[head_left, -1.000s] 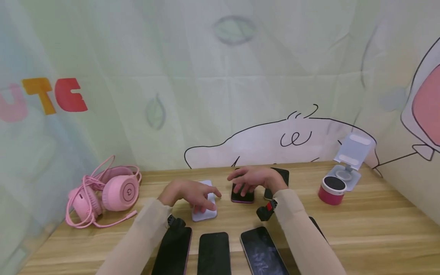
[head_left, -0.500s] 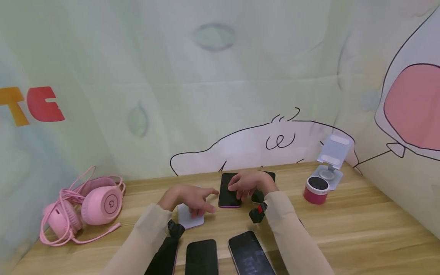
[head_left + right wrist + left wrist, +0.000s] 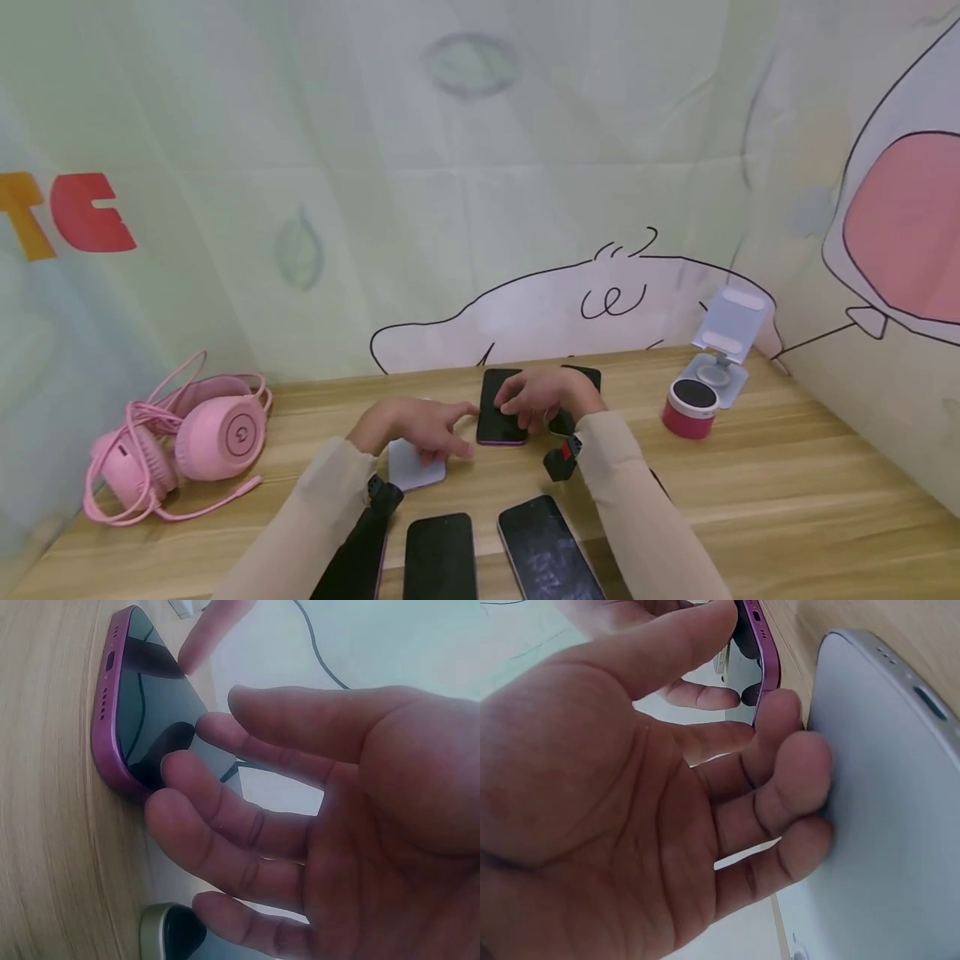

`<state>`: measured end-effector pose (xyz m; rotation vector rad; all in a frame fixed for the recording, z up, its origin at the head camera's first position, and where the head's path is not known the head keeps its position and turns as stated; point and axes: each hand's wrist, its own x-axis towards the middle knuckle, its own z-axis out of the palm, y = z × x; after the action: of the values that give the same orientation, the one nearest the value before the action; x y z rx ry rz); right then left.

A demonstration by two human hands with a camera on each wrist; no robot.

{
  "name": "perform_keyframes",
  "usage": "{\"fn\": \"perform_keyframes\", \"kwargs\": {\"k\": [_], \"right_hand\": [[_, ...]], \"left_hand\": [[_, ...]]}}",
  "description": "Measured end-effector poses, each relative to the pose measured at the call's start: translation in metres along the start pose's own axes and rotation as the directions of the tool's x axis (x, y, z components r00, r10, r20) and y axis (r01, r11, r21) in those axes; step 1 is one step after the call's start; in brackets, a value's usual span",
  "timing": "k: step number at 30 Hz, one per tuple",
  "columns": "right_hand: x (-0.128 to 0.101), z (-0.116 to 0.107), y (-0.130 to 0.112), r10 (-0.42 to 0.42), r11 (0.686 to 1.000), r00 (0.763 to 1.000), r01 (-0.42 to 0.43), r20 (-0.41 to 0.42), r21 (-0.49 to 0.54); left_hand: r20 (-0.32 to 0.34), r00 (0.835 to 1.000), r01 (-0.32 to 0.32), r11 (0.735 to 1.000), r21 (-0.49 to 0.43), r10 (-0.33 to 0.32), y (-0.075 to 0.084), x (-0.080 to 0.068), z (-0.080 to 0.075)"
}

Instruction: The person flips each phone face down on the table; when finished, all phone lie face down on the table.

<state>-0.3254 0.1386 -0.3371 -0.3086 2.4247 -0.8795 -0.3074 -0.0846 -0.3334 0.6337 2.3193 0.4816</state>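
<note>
Head view: left hand [image 3: 416, 425] fingers flat on white phone [image 3: 415, 468]; right hand [image 3: 542, 398] fingers pressing purple phone [image 3: 498, 417].

right hand [image 3: 543, 398] on purple phone [image 3: 498, 417], left hand [image 3: 415, 425] on white phone [image 3: 415, 468]

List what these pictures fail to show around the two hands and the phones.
- Head view: the dark phone behind the right hand is mostly covered by that hand.
- Head view: the left sleeve hides part of the nearest phone, and the frame's bottom edge cuts it.
- Left wrist view: the left hand hides much of the white phone.
</note>
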Motion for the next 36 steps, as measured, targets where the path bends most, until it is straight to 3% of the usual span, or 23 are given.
{"fn": "perform_keyframes", "kwargs": {"k": [12,20,26,36], "right_hand": [[-0.004,-0.010,-0.001,0.007,1.000,1.000,-0.007,0.019,-0.012],[-0.006,-0.016,0.000,0.000,1.000,1.000,0.001,0.024,-0.028],[-0.008,-0.021,0.007,0.007,1.000,1.000,-0.007,-0.004,-0.030],[-0.011,-0.019,0.017,0.002,1.000,1.000,-0.002,-0.001,0.011]], "left_hand": [[-0.029,0.999,0.018,0.998,0.054,-0.017,0.004,0.003,-0.003],[0.004,0.999,-0.036,0.999,0.040,0.036,0.011,0.003,-0.001],[-0.012,1.000,-0.026,0.999,0.046,0.027,0.013,0.004,0.000],[-0.014,0.997,-0.072,0.997,0.037,0.073,0.012,0.006,0.011]]}}
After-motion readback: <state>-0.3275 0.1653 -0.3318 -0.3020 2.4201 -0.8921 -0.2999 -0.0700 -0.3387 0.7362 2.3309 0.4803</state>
